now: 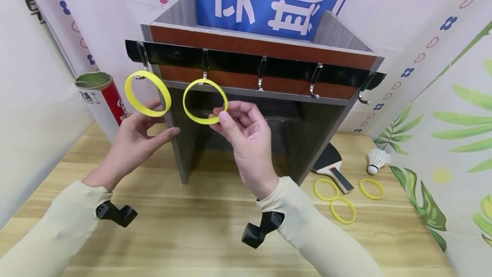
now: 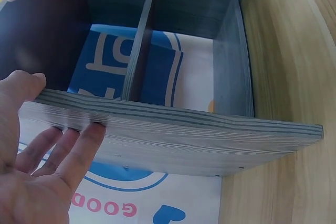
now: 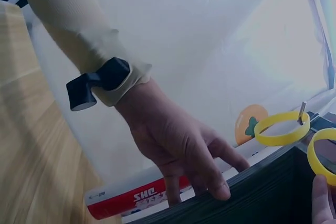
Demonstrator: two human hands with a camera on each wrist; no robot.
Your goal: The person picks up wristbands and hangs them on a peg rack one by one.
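Note:
A yellow ring [image 1: 201, 121] is pinched between the thumb and fingers of my right hand [image 1: 251, 144]. Its upper edge overlaps the second hook [image 1: 205, 65] from the left in the head view. Another yellow ring [image 1: 147, 111] hangs from the leftmost hook [image 1: 143, 54] on the black hook rail [image 1: 234, 63]. My left hand [image 1: 132, 138] grips the left side panel of the grey wooden shelf unit [image 2: 173, 111], thumb at its front edge and fingers against the outer face.
Three yellow rings [image 1: 343, 211] lie on the table [image 1: 184, 230] at the right. Near them are a table tennis paddle [image 1: 329, 161] and a shuttlecock [image 1: 378, 160]. A red and white tube [image 1: 101, 101] stands left of the shelf, close behind my left hand.

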